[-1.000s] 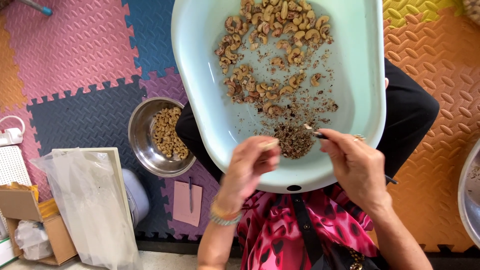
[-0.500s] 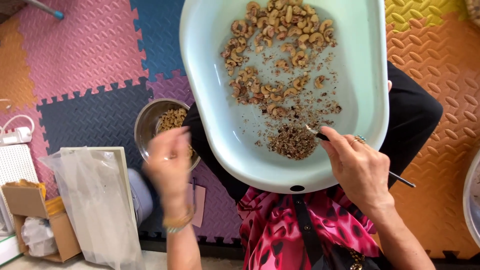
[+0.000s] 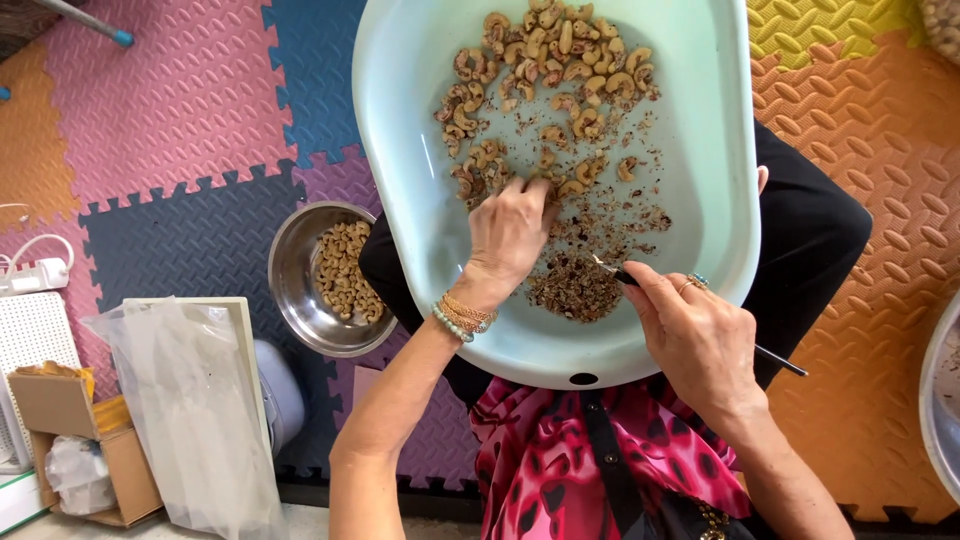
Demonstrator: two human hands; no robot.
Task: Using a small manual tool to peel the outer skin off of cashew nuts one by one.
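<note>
The left hand (image 3: 512, 232) is back from the metal bowl (image 3: 300, 290) and is reaching into the tub (image 3: 420, 200), fingers curling onto the nuts (image 3: 545, 60). They look small, light and crumbly, so pinching one gently seems best. The right hand (image 3: 695, 335) is gripping a thin tool (image 3: 618, 274).

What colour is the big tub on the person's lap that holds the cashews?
Pale mint green, seen in the head view: the tub is plain, with no pattern.

This looks like a room in a home used for work. The floor (image 3: 150, 110) is soft foam puzzle mats in many colours. A cardboard box (image 3: 60, 440), a plastic bag (image 3: 190, 410) and a power strip (image 3: 35, 272) lie about.
</note>
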